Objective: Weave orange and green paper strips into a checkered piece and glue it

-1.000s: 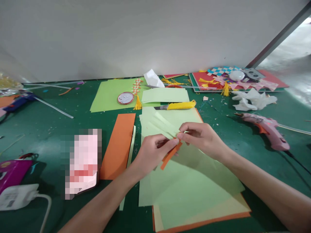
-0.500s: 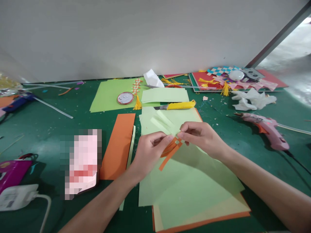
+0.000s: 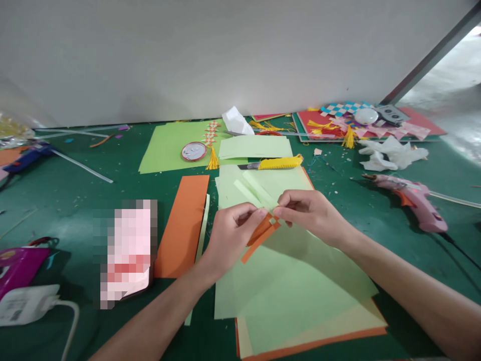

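Between my two hands is a small weave of orange and pale green paper strips [image 3: 259,239]. My left hand [image 3: 237,228] pinches its left side between thumb and fingers, and my right hand [image 3: 305,206] pinches its right side. Green strip ends [image 3: 255,189] stick out up and to the left; orange ends hang toward the lower left. Part of the weave is hidden behind my fingers. Beneath lies a stack of pale green sheets [image 3: 293,286] with orange paper under it. A yellow box cutter [image 3: 280,163] rests across the stack's far end, blade to the left.
An orange paper piece [image 3: 184,220] and a blurred-out phone [image 3: 130,255] lie to the left. A pink glue gun [image 3: 413,198] and crumpled tissue [image 3: 393,153] are on the right. Farther back are a round lid [image 3: 194,151], a yellow tassel [image 3: 213,159] and a red folder [image 3: 424,120].
The weave has turned slightly between my fingers, its lower orange end shifting a little to the left. Both hands keep nearly the same place and their pinch.
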`<state>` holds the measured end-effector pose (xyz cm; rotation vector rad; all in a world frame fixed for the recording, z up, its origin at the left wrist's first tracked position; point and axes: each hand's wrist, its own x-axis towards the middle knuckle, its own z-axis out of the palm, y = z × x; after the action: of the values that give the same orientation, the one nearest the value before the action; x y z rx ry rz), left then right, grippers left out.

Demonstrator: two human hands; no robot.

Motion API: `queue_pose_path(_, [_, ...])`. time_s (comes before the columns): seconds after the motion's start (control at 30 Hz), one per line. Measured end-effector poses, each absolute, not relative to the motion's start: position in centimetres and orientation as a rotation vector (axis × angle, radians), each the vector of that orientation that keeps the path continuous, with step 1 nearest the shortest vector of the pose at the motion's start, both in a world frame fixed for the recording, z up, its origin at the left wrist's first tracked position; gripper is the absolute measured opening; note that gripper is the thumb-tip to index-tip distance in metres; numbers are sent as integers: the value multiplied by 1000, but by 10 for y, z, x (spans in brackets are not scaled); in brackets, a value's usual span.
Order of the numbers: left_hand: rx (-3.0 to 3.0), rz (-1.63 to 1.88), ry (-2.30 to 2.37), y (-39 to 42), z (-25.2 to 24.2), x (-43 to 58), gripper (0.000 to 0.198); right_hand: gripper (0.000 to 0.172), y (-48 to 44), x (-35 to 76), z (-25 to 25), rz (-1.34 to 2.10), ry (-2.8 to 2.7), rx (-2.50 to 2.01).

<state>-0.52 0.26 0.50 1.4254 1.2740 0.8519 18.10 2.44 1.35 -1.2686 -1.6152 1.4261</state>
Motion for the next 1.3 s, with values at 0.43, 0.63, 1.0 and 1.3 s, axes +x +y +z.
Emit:
queue_pose_path(0.43, [1238, 629, 1065, 4, 6, -4, 30, 21, 25, 181, 6, 1322, -1668, -1241])
queue_pose_path(0.63, [959, 711, 1026, 9, 6, -5, 32, 36, 20, 186, 5, 354, -2008, -999])
queue_pose_path(1.0, [850, 712, 952, 11, 5, -6, 30, 57, 16, 181, -8, 89, -2172, -817])
queue_pose_path(1.3, [914, 729, 960, 10, 5, -5, 29, 56, 15, 183, -10, 118, -2159, -851])
